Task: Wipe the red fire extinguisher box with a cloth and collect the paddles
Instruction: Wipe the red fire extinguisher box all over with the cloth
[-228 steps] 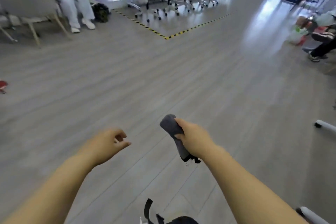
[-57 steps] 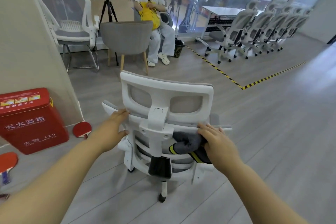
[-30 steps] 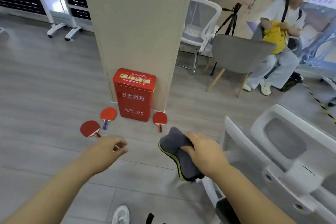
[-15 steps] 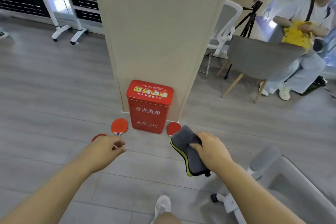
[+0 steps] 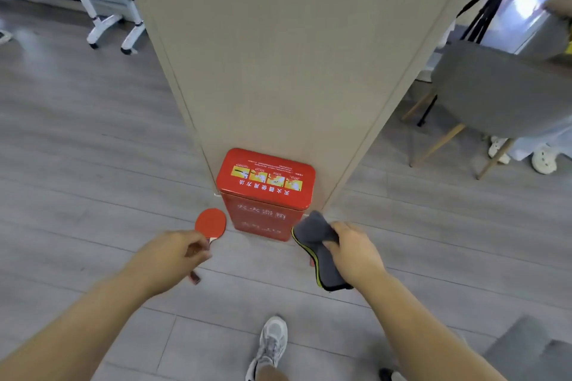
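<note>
Cloth (image 5: 318, 244) is gripped in the right hand (image 5: 356, 252); left hand (image 5: 171, 255) is loosely curled, empty. Box (image 5: 266, 195) at centre frame is best wiped lid first, then sides.

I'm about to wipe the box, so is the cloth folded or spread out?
Folded: the cloth hangs in thick bunched layers from the right hand, nowhere spread flat.

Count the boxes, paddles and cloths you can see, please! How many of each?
Red fire extinguisher box: 1
Paddle: 1 in plain view; others may be hidden
Grey cloth: 1
Total: 3
</note>
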